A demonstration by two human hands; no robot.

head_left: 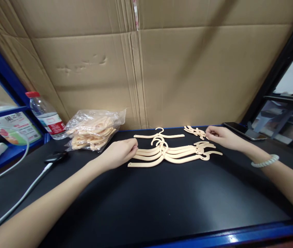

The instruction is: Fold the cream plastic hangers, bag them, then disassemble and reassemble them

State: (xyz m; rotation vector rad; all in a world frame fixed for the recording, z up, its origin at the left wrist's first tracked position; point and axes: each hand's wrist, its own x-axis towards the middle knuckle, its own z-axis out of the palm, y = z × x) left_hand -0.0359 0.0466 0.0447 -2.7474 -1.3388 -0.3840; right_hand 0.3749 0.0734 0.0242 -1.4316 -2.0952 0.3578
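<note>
Several cream plastic clothes hangers [180,160] lie in an overlapping row on the black table, their hooks bunched in the middle. My left hand [124,151] is closed at their left ends; its fingertips hide whatever they may grip. Curved cream pieces [200,148] sit at the right ends of the row. Behind the row lies a single hanger [159,135] with no such piece on its right end. My right hand [222,137] has its fingers pinched together beside a small pile of curved cream pieces [195,131]; anything between the fingertips is too small to make out.
A clear plastic bag [96,129] of cream pieces stands back left, beside a red-capped bottle [47,115]. A white cable [19,203] with a black plug [56,157] runs along the left. A dark phone-like slab [244,131] lies back right. Cardboard [188,69] walls the back.
</note>
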